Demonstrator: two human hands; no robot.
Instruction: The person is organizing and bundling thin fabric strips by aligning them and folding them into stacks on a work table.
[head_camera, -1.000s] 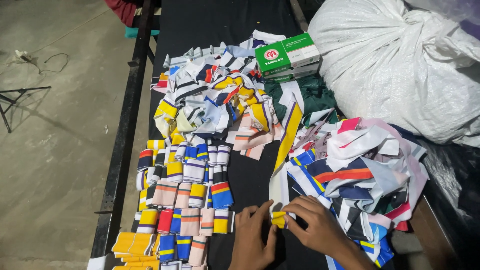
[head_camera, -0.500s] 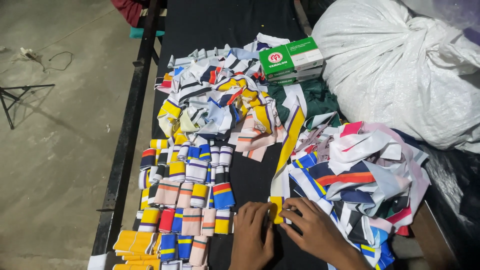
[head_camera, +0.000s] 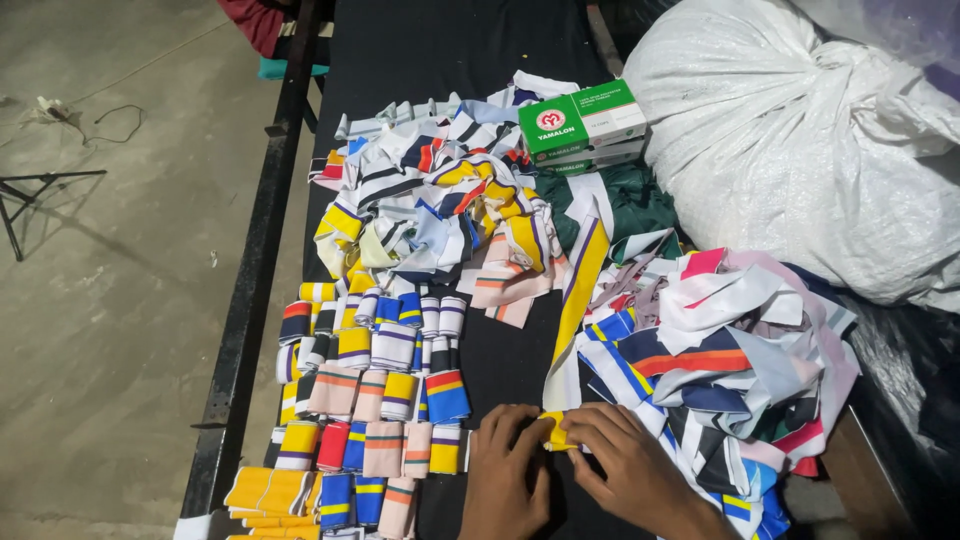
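Note:
My left hand (head_camera: 505, 470) and my right hand (head_camera: 630, 465) meet at the near edge of a black table (head_camera: 450, 40). Together they pinch a small yellow fabric strip (head_camera: 556, 431), folded between the fingertips. A long yellow-and-white striped strip (head_camera: 580, 285) runs up from that spot. To the right lies a loose heap of striped fabric pieces (head_camera: 720, 350). Left of my hands, folded striped pieces (head_camera: 390, 375) sit in neat rows.
A second loose heap of striped scraps (head_camera: 430, 205) lies mid-table, with a green-and-white box (head_camera: 580, 120) and dark green cloth (head_camera: 625, 205) behind it. A large white sack (head_camera: 800, 130) fills the right side. The table's black metal rail (head_camera: 255, 270) borders concrete floor at left.
Both hands have shifted slightly and kept working the yellow strip between their fingertips; the view has moved a little nearer. The piles are unchanged.

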